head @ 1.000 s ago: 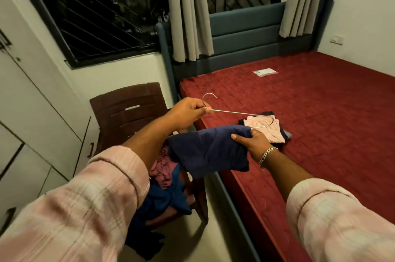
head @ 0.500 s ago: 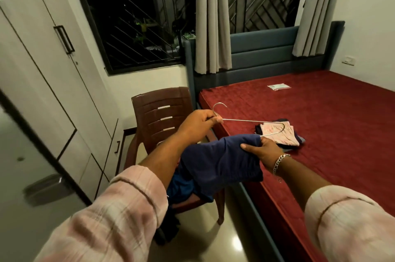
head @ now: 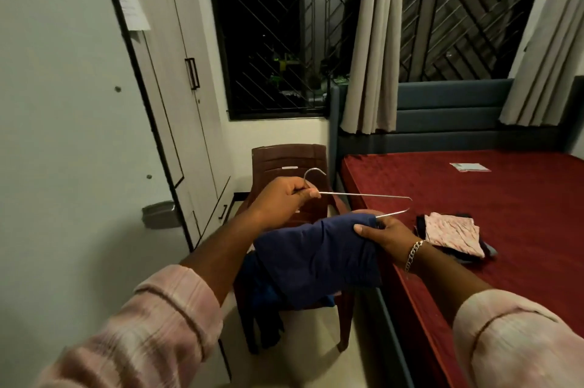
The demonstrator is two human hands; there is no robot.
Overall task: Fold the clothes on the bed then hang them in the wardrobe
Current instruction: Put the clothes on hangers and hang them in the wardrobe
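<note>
We hold a thin metal hanger (head: 357,196) in our left hand (head: 281,201), fingers curled tight around its neck just below the hook, which curves up in front of the brown plastic chair (head: 286,156). Our right hand (head: 384,234), a chain bracelet (head: 414,253) at its wrist, is closed on the edge of a folded navy garment (head: 319,258), pinching the cloth together with the lower wire of the hanger, whose bare end pokes out past our fingers towards the bed (head: 474,191). The garment hangs from that wire between our two hands, above the chair seat and close beside the bed's near edge. More blue cloth (head: 259,296) is heaped on the chair beneath it, some of it trailing towards the floor. On the red bed cover, just beyond our right hand, lies a small stack of folded clothes (head: 452,232), a pink patterned piece on top of darker ones. Further back on the bed rests a small flat packet (head: 469,167). The wardrobe (head: 177,96) stands to our left with its pale doors shut, and a nearer door panel (head: 63,134) fills the left side of the view.
</note>
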